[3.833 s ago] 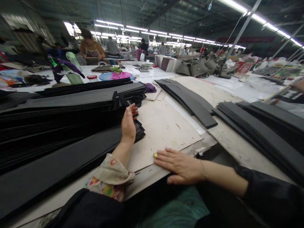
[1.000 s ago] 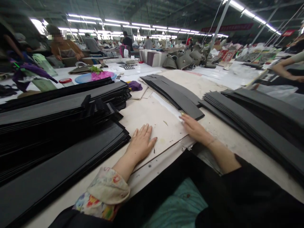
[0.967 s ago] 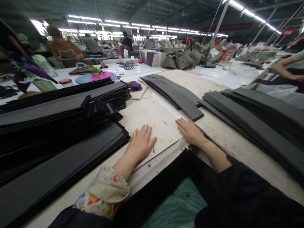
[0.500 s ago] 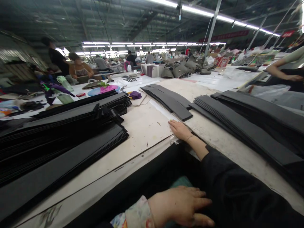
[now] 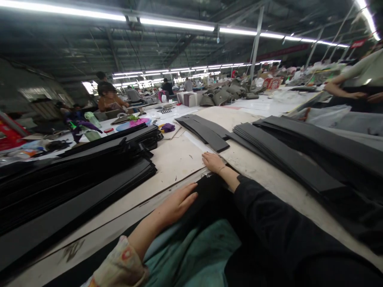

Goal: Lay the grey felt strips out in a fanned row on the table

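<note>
My right hand (image 5: 213,162) lies palm down at the corner of the pale work table (image 5: 172,157), its fingers stretched out and nothing seen in them. Below it to the left, my left hand (image 5: 177,204) hovers over dark cloth by the front edge, fingers extended and holding nothing visible. Green cloth (image 5: 197,251) spreads over my lap under the left forearm. Beyond the right hand lie a few long dark grey strips (image 5: 206,132). A fanned stack of similar strips (image 5: 278,155) is at the right, and thick black piles (image 5: 119,191) rest at the left.
Behind the left piles are a purple cloth (image 5: 168,127) and a pink and blue item (image 5: 134,123). Grey-brown pieces (image 5: 223,93) are heaped farther back. A person's arms (image 5: 344,89) show at the far right, near clear plastic (image 5: 326,115). Other people work in the background.
My left hand has risen from the lap up and left to near the table's front edge. More green cloth shows. The right hand stays at the table corner while the view has shifted.
</note>
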Demonstrator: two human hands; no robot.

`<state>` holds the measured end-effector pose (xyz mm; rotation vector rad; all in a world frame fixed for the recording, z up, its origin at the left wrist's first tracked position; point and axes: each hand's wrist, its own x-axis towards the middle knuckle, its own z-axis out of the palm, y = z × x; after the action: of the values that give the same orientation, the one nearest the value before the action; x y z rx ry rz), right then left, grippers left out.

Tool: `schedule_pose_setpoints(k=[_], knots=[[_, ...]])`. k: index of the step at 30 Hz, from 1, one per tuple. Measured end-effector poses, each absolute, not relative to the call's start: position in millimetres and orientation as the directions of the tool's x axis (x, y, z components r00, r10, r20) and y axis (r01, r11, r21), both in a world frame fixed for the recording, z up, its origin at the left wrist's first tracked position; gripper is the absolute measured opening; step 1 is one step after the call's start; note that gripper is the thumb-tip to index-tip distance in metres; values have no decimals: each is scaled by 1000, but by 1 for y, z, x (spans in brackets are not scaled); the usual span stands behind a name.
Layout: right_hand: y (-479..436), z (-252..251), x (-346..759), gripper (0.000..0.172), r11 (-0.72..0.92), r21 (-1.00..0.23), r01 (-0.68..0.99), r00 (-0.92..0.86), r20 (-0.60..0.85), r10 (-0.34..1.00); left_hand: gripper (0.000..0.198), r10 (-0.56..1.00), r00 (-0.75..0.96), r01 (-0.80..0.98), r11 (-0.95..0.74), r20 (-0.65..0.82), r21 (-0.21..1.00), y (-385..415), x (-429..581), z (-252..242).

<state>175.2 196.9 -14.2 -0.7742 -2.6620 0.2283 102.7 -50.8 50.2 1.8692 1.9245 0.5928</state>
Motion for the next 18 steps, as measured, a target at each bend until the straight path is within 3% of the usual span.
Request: schedule_pose_setpoints(k=[7, 11, 18], knots=[[189, -15, 185, 35, 815, -264, 516, -769, 275, 577, 55, 996, 70, 839, -26, -61, 544, -33, 117, 19], [203, 11, 200, 29, 791, -302, 533, -766, 224, 602, 56, 992, 97, 853, -40, -83, 521, -26, 116, 22], [265, 83, 322, 33, 531, -381, 757, -472, 242, 847, 57, 993, 101, 918, -71, -57, 391, 15, 57, 58]])
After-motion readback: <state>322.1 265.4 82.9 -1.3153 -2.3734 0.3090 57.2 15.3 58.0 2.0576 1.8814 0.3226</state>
